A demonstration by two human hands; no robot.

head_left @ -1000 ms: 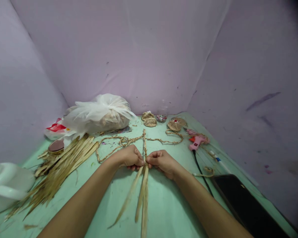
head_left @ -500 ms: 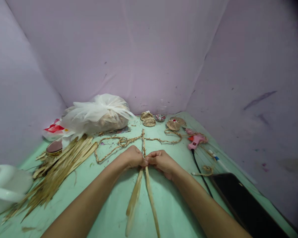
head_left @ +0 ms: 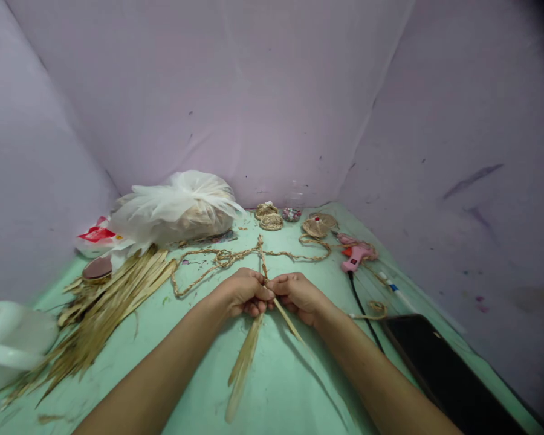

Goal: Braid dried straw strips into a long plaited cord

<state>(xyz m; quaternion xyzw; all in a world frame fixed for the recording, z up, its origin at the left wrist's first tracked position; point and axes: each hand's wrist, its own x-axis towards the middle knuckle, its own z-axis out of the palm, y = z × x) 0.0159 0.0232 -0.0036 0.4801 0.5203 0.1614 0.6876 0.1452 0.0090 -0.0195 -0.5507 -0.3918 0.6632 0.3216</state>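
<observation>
My left hand (head_left: 249, 292) and my right hand (head_left: 295, 296) meet at the middle of the green table, both pinched on the lower end of a twisted fibre cord (head_left: 263, 261). Beyond the hands the cord runs up to a crossing with a longer braided rope (head_left: 294, 256), which loops out to both sides. From under my left hand a flat pale strip (head_left: 245, 367) hangs toward the table's front. Another narrow strip (head_left: 289, 323) slants down and right from between the fingers. The fingertips partly hide the join.
Dry leaf strips (head_left: 104, 314) and a white jug (head_left: 13, 344) lie left, a plastic bag (head_left: 181, 208) behind. Woven discs (head_left: 271, 222) and a bead jar (head_left: 292, 214) stand at the back. Rightward are a pink glue gun (head_left: 355, 256) and a black phone-like slab (head_left: 444, 368).
The right strip has swung outward to the right and is lifted off the table. My left hand's fingers have turned, with more fingertips showing, and both hands remain at the cord.
</observation>
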